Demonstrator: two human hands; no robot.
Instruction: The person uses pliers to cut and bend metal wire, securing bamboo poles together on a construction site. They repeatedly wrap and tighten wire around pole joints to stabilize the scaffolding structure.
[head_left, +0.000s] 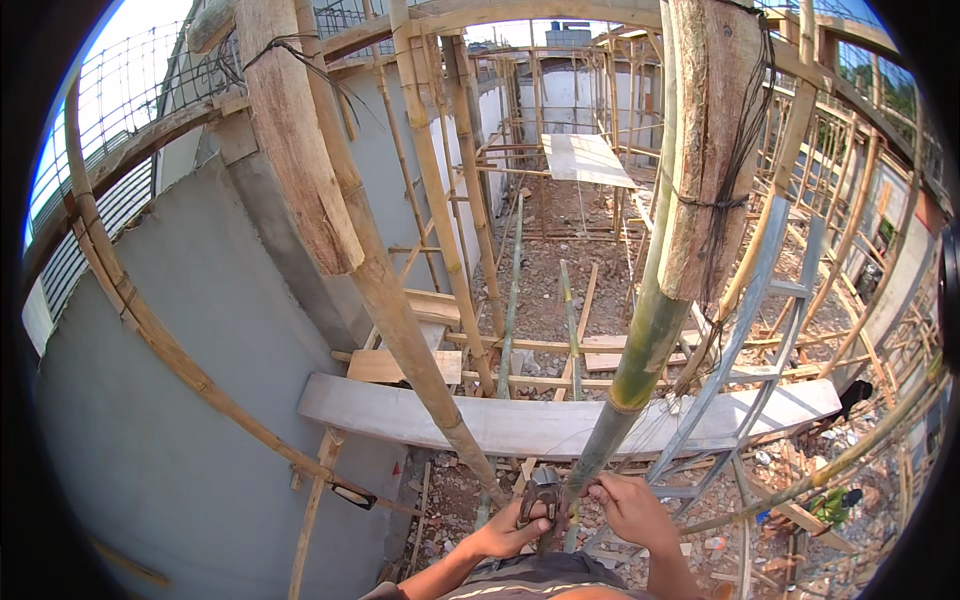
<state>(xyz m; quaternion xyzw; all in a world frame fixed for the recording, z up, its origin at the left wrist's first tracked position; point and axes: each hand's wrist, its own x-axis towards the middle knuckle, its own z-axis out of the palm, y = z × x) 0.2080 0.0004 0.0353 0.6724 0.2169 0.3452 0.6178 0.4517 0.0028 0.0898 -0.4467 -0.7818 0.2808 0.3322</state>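
Observation:
My left hand (510, 532) is closed round a hammer (543, 486), its dark metal head upward, close to the foot of a thick green bamboo pole (632, 385). On the pole's other side, my right hand (634, 510) has its fingers pinched together near the bamboo; what they hold, if anything, is too small to tell. Thin dark wire (712, 203) binds a rough wooden block (697, 150) to the pole higher up, and loose strands hang down from it. A paler bamboo pole (375, 285) slants down left of my hands, with another wooden block (295, 150) tied at its top.
A long grey plank or beam (520, 425) crosses just beyond my hands. To the right leans a metal ladder (745, 335). A grey wall (200, 340) stands at left, behind a curved bamboo pole (190, 370). Rubble ground (560, 260) and bamboo scaffolding lie below and ahead.

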